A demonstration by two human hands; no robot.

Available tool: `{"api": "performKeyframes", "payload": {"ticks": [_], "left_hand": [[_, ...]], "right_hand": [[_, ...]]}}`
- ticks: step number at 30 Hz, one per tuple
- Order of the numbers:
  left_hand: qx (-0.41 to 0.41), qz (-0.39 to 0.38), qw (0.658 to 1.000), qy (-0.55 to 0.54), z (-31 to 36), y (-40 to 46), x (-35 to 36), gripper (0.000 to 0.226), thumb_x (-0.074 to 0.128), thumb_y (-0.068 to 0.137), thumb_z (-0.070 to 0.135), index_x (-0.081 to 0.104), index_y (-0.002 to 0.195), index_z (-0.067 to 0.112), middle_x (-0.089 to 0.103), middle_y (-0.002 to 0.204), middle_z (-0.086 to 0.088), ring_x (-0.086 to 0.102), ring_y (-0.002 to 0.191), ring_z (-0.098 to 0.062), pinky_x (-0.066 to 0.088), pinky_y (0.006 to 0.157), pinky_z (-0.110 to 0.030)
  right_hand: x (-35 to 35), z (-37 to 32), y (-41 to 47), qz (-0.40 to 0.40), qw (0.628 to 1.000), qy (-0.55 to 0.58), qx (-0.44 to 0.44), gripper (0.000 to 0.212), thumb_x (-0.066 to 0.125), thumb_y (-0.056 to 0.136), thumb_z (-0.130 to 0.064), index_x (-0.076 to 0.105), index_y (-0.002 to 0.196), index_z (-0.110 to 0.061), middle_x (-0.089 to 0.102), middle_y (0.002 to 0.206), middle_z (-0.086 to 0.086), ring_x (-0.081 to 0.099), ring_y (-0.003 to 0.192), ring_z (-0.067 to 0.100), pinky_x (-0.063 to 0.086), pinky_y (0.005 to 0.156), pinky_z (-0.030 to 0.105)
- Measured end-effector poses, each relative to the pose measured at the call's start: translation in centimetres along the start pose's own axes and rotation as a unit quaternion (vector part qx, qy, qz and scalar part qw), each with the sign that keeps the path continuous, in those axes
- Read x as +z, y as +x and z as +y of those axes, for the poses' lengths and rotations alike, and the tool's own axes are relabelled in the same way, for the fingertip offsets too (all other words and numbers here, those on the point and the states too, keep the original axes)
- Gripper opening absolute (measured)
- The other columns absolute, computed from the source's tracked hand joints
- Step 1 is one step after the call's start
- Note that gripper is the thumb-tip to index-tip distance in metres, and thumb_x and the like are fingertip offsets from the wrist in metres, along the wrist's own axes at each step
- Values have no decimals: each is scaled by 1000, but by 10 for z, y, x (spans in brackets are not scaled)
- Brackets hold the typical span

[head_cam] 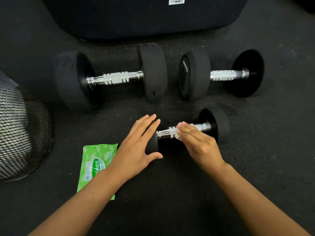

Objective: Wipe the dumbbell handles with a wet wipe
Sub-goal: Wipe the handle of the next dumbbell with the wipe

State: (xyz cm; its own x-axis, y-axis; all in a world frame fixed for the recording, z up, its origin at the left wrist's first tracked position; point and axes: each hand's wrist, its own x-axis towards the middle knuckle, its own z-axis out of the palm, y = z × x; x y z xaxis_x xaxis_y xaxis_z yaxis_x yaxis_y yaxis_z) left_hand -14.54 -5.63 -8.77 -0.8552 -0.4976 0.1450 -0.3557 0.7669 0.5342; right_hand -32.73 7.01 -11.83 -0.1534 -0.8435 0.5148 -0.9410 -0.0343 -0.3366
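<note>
A small black dumbbell (219,124) lies on the dark floor in front of me, its chrome handle (166,133) running left to right. My left hand (138,147) rests flat over its left weight, fingers straight, thumb under the front edge. My right hand (197,142) presses a white wet wipe (179,133) onto the middle of the handle; the fingers lie straight over it. Two bigger dumbbells lie behind: one at the left (115,77), one at the right (225,74), both with bare chrome handles.
A green wet wipe pack (95,166) lies on the floor under my left forearm. A black mesh bin (22,130) stands at the left edge. A large dark padded object (144,16) fills the back. The floor (255,150) is dark rubber.
</note>
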Motion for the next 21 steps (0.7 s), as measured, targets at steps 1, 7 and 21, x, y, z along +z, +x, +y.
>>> {"api": "performKeyframes", "payload": {"ticks": [1, 7, 21], "left_hand": [[0, 2, 1000, 2, 0, 1, 0, 97, 81, 65, 36, 29, 144, 16, 27, 151, 2, 15, 141, -14, 12, 114, -28], [-6, -2, 1000, -3, 0, 3, -1, 96, 81, 65, 37, 30, 144, 16, 27, 151, 2, 16, 141, -14, 21, 114, -37], [-6, 2, 1000, -3, 0, 2, 0, 96, 82, 64, 35, 32, 144, 15, 28, 151, 0, 19, 141, -17, 26, 112, -45]], "right_hand": [[5, -4, 4, 10, 1000, -3, 26, 21, 60, 87, -4, 68, 105, 2, 65, 115, 14, 59, 112, 25, 49, 92, 43], [11, -12, 7, 3, 999, 11, 43, 28, 57, 88, -20, 67, 106, -1, 66, 114, 11, 59, 112, 23, 44, 98, 38], [14, -15, 21, 20, 994, 38, 102, 19, 57, 87, -10, 71, 97, -2, 69, 105, 12, 64, 104, 23, 49, 93, 41]]}}
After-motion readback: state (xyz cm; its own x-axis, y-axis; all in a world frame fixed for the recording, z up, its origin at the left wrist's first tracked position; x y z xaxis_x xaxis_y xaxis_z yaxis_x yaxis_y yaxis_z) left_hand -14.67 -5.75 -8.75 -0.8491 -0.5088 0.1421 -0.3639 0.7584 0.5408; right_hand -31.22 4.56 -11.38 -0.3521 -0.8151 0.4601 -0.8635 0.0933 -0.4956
